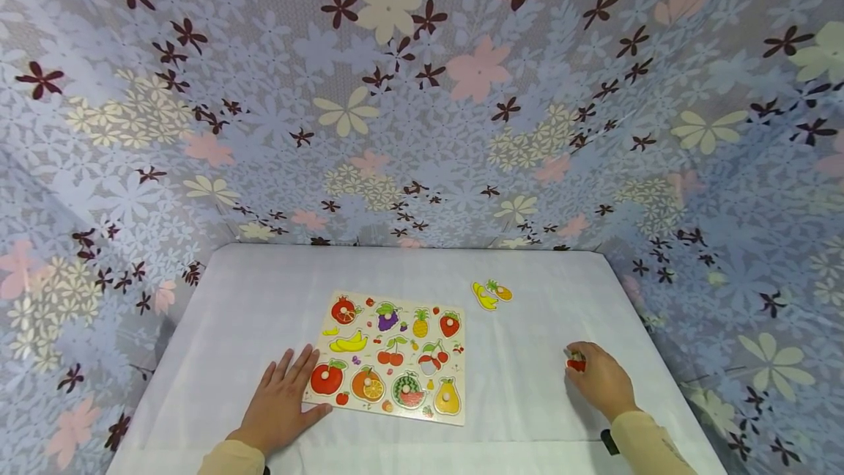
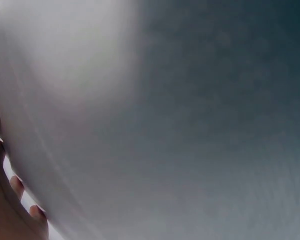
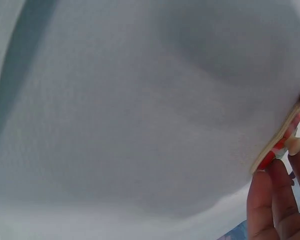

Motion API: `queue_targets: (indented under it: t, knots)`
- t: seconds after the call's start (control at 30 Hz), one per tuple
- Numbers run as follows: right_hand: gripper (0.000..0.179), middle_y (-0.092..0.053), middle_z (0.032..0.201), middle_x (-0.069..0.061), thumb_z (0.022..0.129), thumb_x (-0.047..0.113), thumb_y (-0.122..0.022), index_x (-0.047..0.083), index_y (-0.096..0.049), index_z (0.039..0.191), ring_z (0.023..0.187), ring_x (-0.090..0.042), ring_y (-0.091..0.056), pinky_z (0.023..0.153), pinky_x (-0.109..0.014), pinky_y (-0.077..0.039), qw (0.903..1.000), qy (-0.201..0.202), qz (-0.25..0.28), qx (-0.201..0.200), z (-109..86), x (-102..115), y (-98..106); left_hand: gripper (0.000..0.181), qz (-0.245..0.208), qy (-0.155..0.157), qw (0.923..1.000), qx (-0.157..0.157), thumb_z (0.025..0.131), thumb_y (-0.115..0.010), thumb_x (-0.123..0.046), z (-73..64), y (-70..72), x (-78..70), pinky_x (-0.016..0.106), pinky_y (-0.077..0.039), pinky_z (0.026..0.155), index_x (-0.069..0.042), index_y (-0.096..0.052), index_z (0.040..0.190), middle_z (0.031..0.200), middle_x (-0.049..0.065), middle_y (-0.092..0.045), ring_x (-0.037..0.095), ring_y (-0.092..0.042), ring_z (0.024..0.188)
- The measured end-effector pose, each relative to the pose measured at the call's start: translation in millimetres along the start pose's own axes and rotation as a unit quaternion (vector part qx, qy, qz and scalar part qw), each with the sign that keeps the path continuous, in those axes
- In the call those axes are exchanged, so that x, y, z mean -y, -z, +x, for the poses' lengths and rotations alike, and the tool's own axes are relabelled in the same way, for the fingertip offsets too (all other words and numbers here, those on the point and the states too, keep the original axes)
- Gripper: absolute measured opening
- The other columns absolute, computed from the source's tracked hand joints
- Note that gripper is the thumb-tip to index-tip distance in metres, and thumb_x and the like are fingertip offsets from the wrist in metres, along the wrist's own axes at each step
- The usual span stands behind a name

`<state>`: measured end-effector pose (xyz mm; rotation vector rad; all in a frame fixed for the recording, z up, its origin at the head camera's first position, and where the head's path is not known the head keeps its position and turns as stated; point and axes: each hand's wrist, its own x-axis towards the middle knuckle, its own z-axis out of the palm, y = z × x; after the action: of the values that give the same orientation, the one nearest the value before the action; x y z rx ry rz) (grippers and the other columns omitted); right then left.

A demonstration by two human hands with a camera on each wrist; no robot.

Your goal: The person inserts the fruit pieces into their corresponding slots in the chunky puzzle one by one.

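A wooden fruit puzzle board (image 1: 415,385) lies on the white-covered table, with knobbed pieces such as the watermelon (image 1: 407,391) and pear (image 1: 448,396) in it. My left hand (image 1: 277,405) rests flat, fingers spread, at the board's left edge, its thumb by the lower left corner. Well to the right, my right hand (image 1: 601,380) holds a red puzzle piece (image 1: 576,363) with some green on it. The right wrist view shows the fingers at this piece's rim and a pale knob (image 3: 293,145); which fruit it is stays hidden. The left wrist view shows mostly blurred cloth.
Beyond the board's upper right corner, a banana piece (image 1: 484,297) and a pineapple piece (image 1: 502,292) lie close together. Flower-patterned fabric (image 1: 409,130) hangs behind the table (image 1: 264,277) and along both sides.
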<state>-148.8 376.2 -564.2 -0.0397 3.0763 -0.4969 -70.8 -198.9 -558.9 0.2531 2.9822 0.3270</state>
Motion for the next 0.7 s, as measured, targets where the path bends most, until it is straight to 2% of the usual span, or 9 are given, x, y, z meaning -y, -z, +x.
queue_targets:
  t: [0.3, 0.7]
  knots:
    - [0.044, -0.060, 0.123, -0.025, 0.080, 0.020, -0.081, -0.001, -0.067, 0.116, 0.103, -0.042, -0.061, 0.082, -0.058, -0.053, 0.9990, -0.034, -0.001, 0.029, 0.8, -3.7, 2.1, 0.099, -0.001, -0.010, 0.9999, -0.007, 0.084, -0.063, -0.069, 0.6, -3.3, 3.8, 0.062, -0.014, 0.116, -0.009, -0.033, 0.156, 0.161, 0.010, -0.030, 0.041, -0.021, 0.146]
    - [0.043, -0.057, 0.126, -0.027, 0.079, 0.018, -0.081, -0.002, -0.069, 0.115, 0.106, -0.044, -0.060, 0.085, -0.060, -0.051, 0.9992, -0.030, 0.013, 0.022, 1.5, -6.4, 1.4, 0.099, -0.003, -0.010, 0.9999, -0.003, 0.084, -0.064, -0.068, -0.3, -1.4, 3.4, 0.062, -0.014, 0.116, -0.009, -0.033, 0.156, 0.161, 0.010, -0.029, 0.041, -0.021, 0.146]
